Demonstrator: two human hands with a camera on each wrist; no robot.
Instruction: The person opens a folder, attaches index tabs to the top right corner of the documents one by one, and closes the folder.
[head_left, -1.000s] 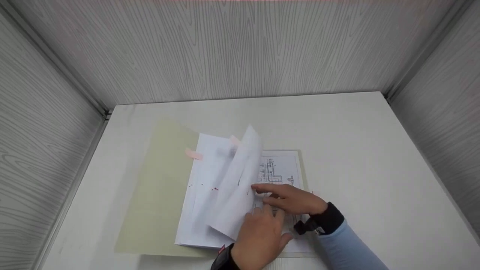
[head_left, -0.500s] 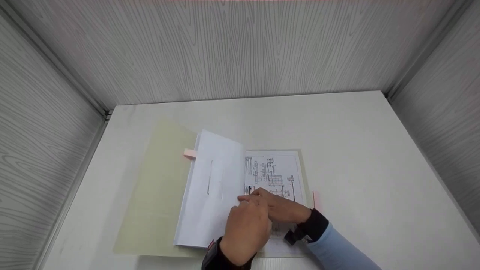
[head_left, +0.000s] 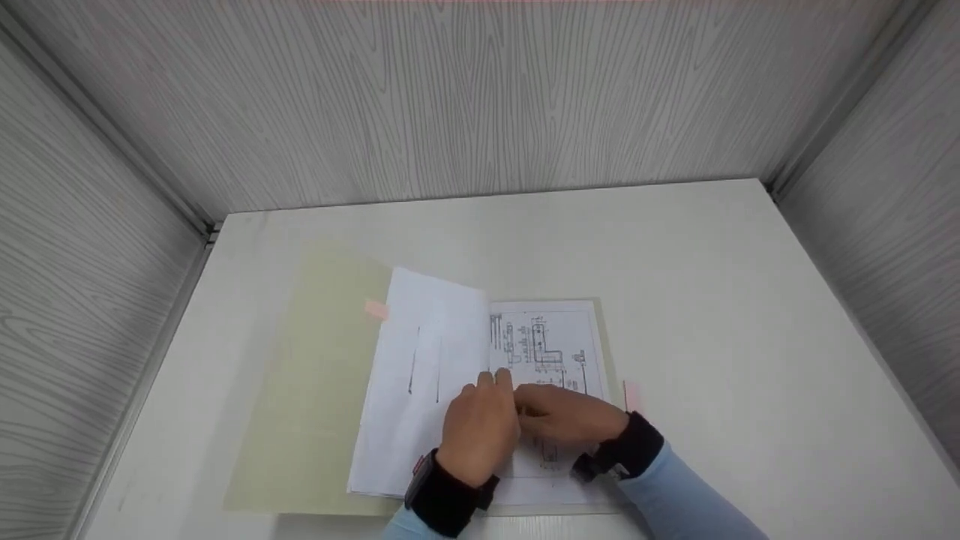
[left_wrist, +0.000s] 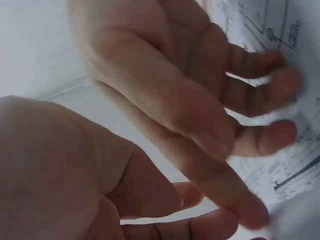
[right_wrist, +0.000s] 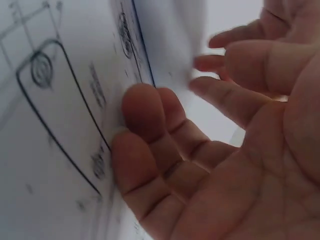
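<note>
A bound document in a pale yellow-green folder (head_left: pixel 300 405) lies opened on the table. Its left page (head_left: pixel 427 337) is mostly white with two long dark lines. The right page (head_left: pixel 551 337) carries a technical drawing. My left hand (head_left: pixel 480 431) rests near the fold, fingers extended along the left page's inner edge. Beside it, my right hand (head_left: pixel 566 414) lies over the drawing, its loosely bent fingertips (right_wrist: pixel 132 157) at the paper in the right wrist view. In the left wrist view, the left hand (left_wrist: pixel 60 170) is close under the right hand (left_wrist: pixel 150 75).
A pink tab (head_left: pixel 376 309) sticks out from the left page edge. Another pink tab (head_left: pixel 633 396) stands out at the right of the document. The white table (head_left: pixel 750 337) is bounded by grey wood-grain panels (head_left: pixel 465 97) at the back and sides.
A lifted page has swung over to the left and come down flat, uncovering the drawing. My left hand has moved left and up to the fold; the right hand stays over the drawing.
</note>
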